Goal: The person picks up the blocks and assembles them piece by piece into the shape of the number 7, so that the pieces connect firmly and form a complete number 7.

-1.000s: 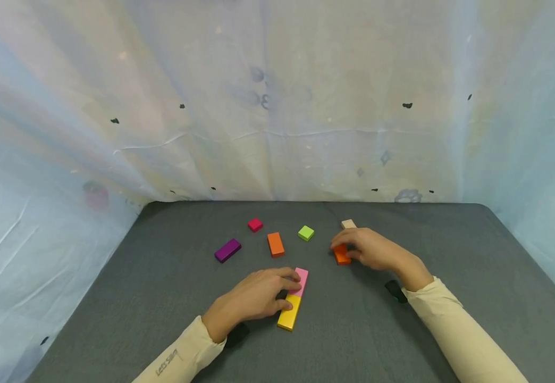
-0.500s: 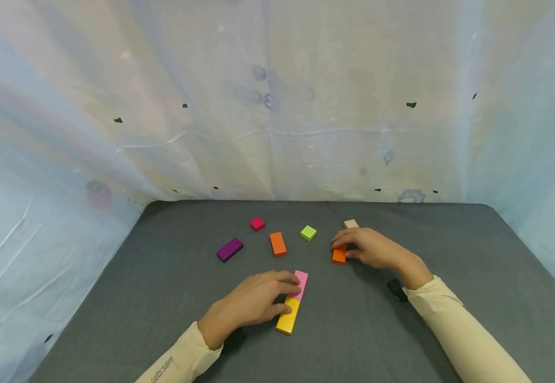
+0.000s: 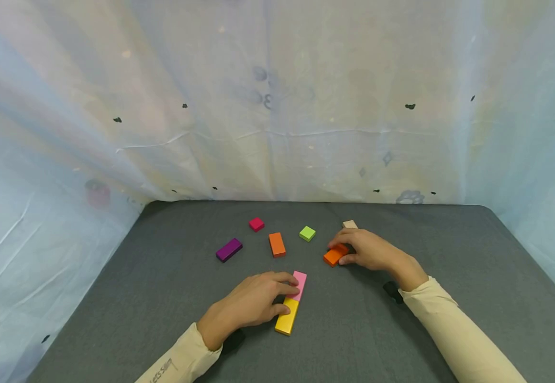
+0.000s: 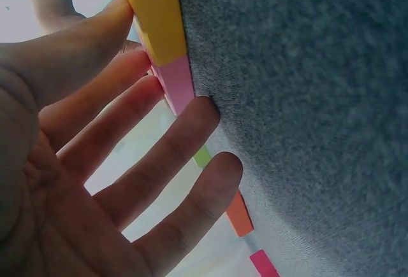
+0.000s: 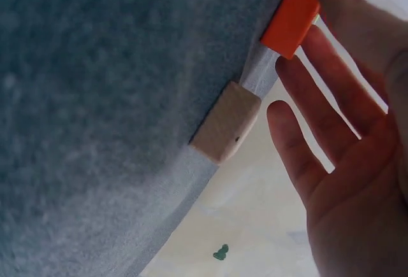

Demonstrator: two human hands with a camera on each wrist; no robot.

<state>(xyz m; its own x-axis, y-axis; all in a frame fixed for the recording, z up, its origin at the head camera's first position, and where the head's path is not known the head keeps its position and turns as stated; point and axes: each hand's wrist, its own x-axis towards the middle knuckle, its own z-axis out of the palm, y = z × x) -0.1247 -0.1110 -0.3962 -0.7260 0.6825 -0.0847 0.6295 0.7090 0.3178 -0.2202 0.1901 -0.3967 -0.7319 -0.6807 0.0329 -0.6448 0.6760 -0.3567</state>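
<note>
Two oblong blocks, a pink block (image 3: pixel 300 280) and a yellow block (image 3: pixel 287 318), lie end to end in one line on the table. My left hand (image 3: pixel 251 300) rests at their left side, the thumb touching the yellow block and the first two fingertips touching the pink one. Its fingers look nearly straight in the left wrist view. To the right, my right hand (image 3: pixel 370 249) pinches an orange block (image 3: pixel 333 258) between thumb and fingers, and part of that block is hidden under the fingers. A plain wooden block (image 5: pixel 226 123) lies just beyond this hand.
Farther back on the dark grey table (image 3: pixel 186 330) lie a purple block (image 3: pixel 228 250), a red block (image 3: pixel 256 224), a second orange block (image 3: pixel 277 245) and a lime green block (image 3: pixel 307 233). A pale printed curtain (image 3: pixel 325 96) hangs behind the table.
In my right hand the orange block has turned, its near end swinging left, and has shifted slightly left. My left hand stays at the pink and yellow blocks.
</note>
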